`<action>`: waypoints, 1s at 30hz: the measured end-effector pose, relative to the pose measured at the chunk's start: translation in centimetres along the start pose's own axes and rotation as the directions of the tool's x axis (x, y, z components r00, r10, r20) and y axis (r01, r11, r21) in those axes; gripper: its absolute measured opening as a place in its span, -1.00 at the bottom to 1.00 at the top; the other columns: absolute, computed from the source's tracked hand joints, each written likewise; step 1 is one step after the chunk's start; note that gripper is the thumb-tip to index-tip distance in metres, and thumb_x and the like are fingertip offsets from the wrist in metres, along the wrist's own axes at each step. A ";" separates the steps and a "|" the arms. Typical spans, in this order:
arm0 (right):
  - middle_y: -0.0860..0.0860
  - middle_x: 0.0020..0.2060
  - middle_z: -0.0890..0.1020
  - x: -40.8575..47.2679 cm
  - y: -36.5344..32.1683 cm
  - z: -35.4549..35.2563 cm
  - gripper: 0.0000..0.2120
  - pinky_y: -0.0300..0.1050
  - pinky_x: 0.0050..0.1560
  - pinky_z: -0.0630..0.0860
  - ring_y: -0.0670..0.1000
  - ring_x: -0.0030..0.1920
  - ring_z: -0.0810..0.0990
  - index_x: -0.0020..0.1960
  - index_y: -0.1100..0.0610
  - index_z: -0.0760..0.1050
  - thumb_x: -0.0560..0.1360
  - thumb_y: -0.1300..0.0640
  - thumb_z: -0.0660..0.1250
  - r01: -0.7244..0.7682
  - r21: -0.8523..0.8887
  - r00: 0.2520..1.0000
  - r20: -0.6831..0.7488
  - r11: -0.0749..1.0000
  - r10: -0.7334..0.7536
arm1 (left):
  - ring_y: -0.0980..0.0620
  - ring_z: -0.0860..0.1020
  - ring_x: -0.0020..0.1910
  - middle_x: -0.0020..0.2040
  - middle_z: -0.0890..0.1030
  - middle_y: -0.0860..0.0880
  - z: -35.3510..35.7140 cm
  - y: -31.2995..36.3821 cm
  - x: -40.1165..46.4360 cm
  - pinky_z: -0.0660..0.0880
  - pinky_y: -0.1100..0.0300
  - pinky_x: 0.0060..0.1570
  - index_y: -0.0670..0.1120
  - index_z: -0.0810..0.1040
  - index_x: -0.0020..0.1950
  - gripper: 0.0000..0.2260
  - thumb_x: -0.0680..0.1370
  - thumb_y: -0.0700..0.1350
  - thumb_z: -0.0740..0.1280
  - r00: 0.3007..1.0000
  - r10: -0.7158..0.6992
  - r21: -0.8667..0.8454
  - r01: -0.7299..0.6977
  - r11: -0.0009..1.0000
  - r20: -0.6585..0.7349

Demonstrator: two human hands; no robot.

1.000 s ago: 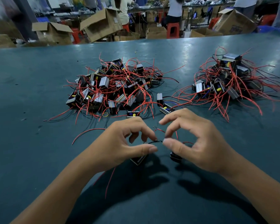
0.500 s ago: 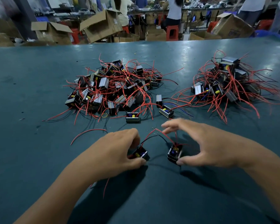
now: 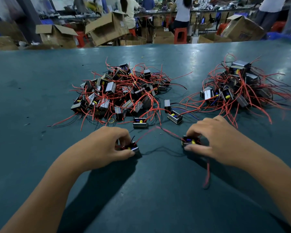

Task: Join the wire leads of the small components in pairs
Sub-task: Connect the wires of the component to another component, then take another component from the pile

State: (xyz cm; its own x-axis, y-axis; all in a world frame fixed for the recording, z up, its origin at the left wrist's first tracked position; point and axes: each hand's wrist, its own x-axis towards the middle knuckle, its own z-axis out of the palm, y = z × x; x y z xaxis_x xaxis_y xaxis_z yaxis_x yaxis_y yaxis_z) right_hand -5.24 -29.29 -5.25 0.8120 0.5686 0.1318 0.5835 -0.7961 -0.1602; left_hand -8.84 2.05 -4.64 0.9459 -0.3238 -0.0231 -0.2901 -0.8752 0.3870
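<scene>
My left hand (image 3: pixel 106 145) pinches a small black component (image 3: pixel 132 147) with yellow and blue parts, low over the green table (image 3: pixel 40 91). My right hand (image 3: pixel 215 142) grips a second such component (image 3: pixel 189 142) about a hand's width to the right. Red leads (image 3: pixel 155 128) run from both components and meet in a peak between the hands; a black lead (image 3: pixel 160 149) hangs slack below. Another red lead (image 3: pixel 207 174) trails toward me from under my right hand.
A large heap of components with red leads (image 3: pixel 123 93) lies beyond my hands. A second heap (image 3: pixel 237 88) sits at the far right. Two loose components (image 3: pixel 140 123) (image 3: pixel 174 116) lie between the heaps and my hands. Cardboard boxes and people stand past the table's far edge.
My hands let go of the pinched lead ends, dropped onto the two components, gripped them and drew them apart sideways, stretching the joined leads.
</scene>
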 end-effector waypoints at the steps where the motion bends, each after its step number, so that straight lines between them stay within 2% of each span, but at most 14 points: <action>1: -0.23 -0.17 0.58 -0.1 -0.7 0.0 -0.70 -0.09 0.11 0.38 -0.16 -0.06 0.54 -0.04 -0.08 0.53 0.43 -0.29 0.32 -0.024 0.122 0.996 -0.079 0.992 0.034 | 0.22 0.52 -0.25 -0.22 0.59 0.14 0.2 0.5 0.1 0.39 0.35 -0.26 0.06 0.57 -0.09 -0.82 0.48 0.11 0.48 0.999 -0.004 -0.087 0.000 0.996 -0.051; 3: -0.17 -0.28 0.63 -0.3 -2.4 0.3 -0.76 -0.22 -0.11 0.48 -0.17 -0.21 0.58 -0.12 -0.05 0.56 0.41 -0.21 0.42 -0.057 0.395 0.973 -0.183 0.917 0.140 | 0.22 0.49 -0.35 -0.23 0.64 0.07 0.9 2.0 0.3 0.38 0.36 -0.31 0.01 0.60 -0.11 -0.81 0.48 0.09 0.50 0.993 -0.033 -0.339 -0.007 0.941 -0.114; 4: -0.16 -0.31 0.64 -0.4 -3.3 0.5 -0.79 -0.31 -0.21 0.46 -0.18 -0.27 0.58 -0.14 -0.05 0.57 0.40 -0.17 0.45 -0.066 0.484 0.963 -0.198 0.872 0.183 | 0.18 0.51 -0.35 -0.23 0.66 0.01 1.4 3.0 0.4 0.41 0.33 -0.31 -0.03 0.61 -0.10 -0.78 0.47 0.08 0.52 0.993 -0.050 -0.470 -0.008 0.883 -0.111; 6: -0.17 -0.31 0.64 -0.6 -4.8 1.1 -0.84 -0.39 -0.28 0.42 -0.20 -0.33 0.55 -0.13 -0.06 0.58 0.42 -0.12 0.47 -0.083 0.554 0.952 -0.201 0.828 0.229 | 0.09 0.55 -0.35 -0.23 0.67 -0.10 2.5 4.6 0.5 0.48 0.21 -0.28 -0.10 0.60 -0.09 -0.72 0.43 0.07 0.54 0.994 -0.072 -0.670 -0.005 0.742 -0.087; 9: -0.24 -0.26 0.65 -0.8 -5.8 1.5 -0.89 -0.41 -0.29 0.40 -0.19 -0.31 0.57 -0.03 -0.10 0.60 0.47 -0.07 0.44 -0.115 0.593 0.949 -0.173 0.797 0.265 | 0.01 0.57 -0.35 -0.21 0.65 -0.16 3.7 5.7 0.7 0.52 0.18 -0.28 -0.20 0.56 -0.06 -0.66 0.38 0.02 0.53 0.989 -0.122 -0.833 0.002 0.554 -0.079; 12: -0.34 -0.22 0.62 -0.9 -5.9 1.5 -0.85 -0.45 -0.21 0.40 -0.25 -0.23 0.58 0.08 -0.11 0.60 0.51 -0.03 0.39 -0.118 0.595 0.951 -0.164 0.795 0.264 | 0.00 0.55 -0.38 -0.26 0.63 -0.10 3.7 5.5 0.8 0.51 0.22 -0.30 -0.19 0.55 -0.11 -0.67 0.36 0.01 0.55 0.985 -0.160 -0.868 0.018 0.496 -0.071; 16: -0.32 0.01 0.64 -0.9 -6.2 1.0 -0.56 -0.46 0.00 0.41 -0.36 0.00 0.56 0.24 -0.12 0.56 0.46 -0.29 0.24 -0.120 0.624 0.969 -0.096 0.772 0.229 | 0.03 0.51 -0.46 -0.32 0.59 -0.08 4.1 5.8 0.9 0.46 0.27 -0.42 -0.26 0.52 -0.07 -0.56 0.30 0.05 0.55 0.984 -0.178 -0.923 0.057 0.380 -0.012; 19: -0.26 -0.04 0.67 -0.9 -6.2 0.5 -0.69 -0.46 -0.11 0.41 -0.36 -0.13 0.58 0.16 -0.12 0.59 0.50 -0.23 0.32 -0.071 0.659 0.978 -0.102 0.749 0.183 | 0.04 0.55 -0.43 -0.30 0.61 -0.08 4.3 6.1 0.9 0.49 0.24 -0.39 -0.36 0.52 -0.01 -0.48 0.33 0.06 0.52 0.988 -0.155 -0.945 0.075 0.317 0.026; 22: -0.31 -0.05 0.64 -1.0 -6.4 0.1 -0.56 -0.42 -0.02 0.42 -0.28 0.00 0.58 0.11 -0.19 0.56 0.32 -0.36 0.32 -0.062 0.609 0.984 -0.096 0.790 0.151 | 0.05 0.57 -0.42 -0.31 0.61 -0.13 4.4 6.2 1.0 0.51 0.26 -0.38 -0.40 0.50 -0.01 -0.52 0.38 -0.01 0.51 0.986 -0.163 -0.964 0.069 0.258 0.027; 24: -0.26 -0.09 0.63 -1.1 -6.8 0.4 -0.55 -0.34 -0.07 0.48 -0.22 -0.03 0.58 0.05 -0.18 0.54 0.27 -0.39 0.31 -0.092 0.560 0.976 -0.114 0.824 0.187 | 0.01 0.59 -0.39 -0.29 0.62 -0.16 4.5 6.2 1.1 0.55 0.23 -0.35 -0.31 0.54 -0.08 -0.64 0.37 -0.05 0.53 0.990 -0.136 -0.961 0.059 0.270 0.023; 27: -0.16 -0.19 0.62 -1.0 -7.0 0.7 -0.68 -0.08 -0.10 0.53 -0.13 -0.14 0.57 -0.03 -0.10 0.51 0.34 -0.27 0.35 -0.123 0.484 0.974 -0.109 0.866 0.199 | -0.02 0.63 -0.28 -0.22 0.66 -0.18 4.6 6.0 1.1 0.60 0.18 -0.26 -0.20 0.59 -0.09 -0.78 0.40 -0.15 0.56 0.997 -0.070 -0.963 0.033 0.269 0.015; 29: -0.17 -0.24 0.60 -1.0 -6.6 0.7 -0.77 -0.07 -0.13 0.52 -0.13 -0.19 0.56 -0.07 -0.09 0.51 0.39 -0.20 0.37 -0.131 0.458 0.975 -0.102 0.879 0.198 | -0.03 0.66 -0.16 -0.13 0.68 -0.17 4.7 6.0 1.1 0.61 0.17 -0.17 -0.22 0.59 0.00 -0.79 0.45 -0.18 0.53 1.000 -0.017 -0.969 0.020 0.247 0.016; 30: -0.19 -0.29 0.58 -0.9 -6.4 0.5 -0.82 -0.09 -0.17 0.50 -0.13 -0.22 0.54 -0.12 -0.09 0.50 0.40 -0.17 0.37 -0.139 0.457 0.972 -0.108 0.879 0.210 | -0.04 0.67 -0.12 -0.09 0.69 -0.18 4.8 5.9 1.1 0.62 0.17 -0.14 -0.23 0.60 0.02 -0.79 0.46 -0.18 0.51 1.000 0.001 -0.963 0.004 0.270 0.004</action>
State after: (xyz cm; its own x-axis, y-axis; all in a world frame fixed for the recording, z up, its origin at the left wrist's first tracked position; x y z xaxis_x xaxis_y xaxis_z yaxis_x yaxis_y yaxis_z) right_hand -9.72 -24.64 -4.89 0.9100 0.3630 0.2003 0.4062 -0.6842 -0.6058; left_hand -10.21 -5.19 -6.80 0.9448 -0.3266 -0.0266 0.0653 0.1080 0.9920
